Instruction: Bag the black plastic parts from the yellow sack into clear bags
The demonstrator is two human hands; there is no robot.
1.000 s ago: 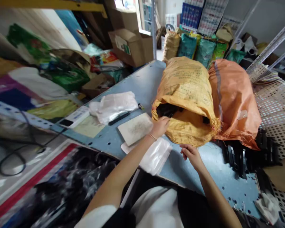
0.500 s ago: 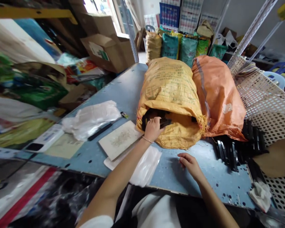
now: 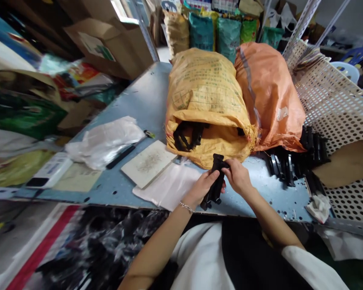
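Both my hands are on black plastic parts [image 3: 217, 164], held over the table's front edge. My left hand [image 3: 201, 186] is closed round them from the left, thumb on top. Fingers of my right hand [image 3: 236, 176] pinch their upper right side. How many pieces are held I cannot tell. Just beyond lies a yellow woven sack [image 3: 207, 88], its mouth towards me, with more black parts [image 3: 196, 135] showing inside. An orange woven sack [image 3: 269, 92] leans beside it, with a pile of black parts [image 3: 286, 165] at its mouth.
A whitish board [image 3: 148, 163] and clear plastic bags [image 3: 169, 183] lie left of my hands on the blue table [image 3: 139, 96]. Further left are a cutter knife [image 3: 124, 155] and a plastic bundle [image 3: 109, 139]. A perforated basket [image 3: 339, 108] stands at the right.
My left hand has come out of the yellow sack's mouth with black plastic parts. My right hand has moved up and gripped them too. The view has tilted down.
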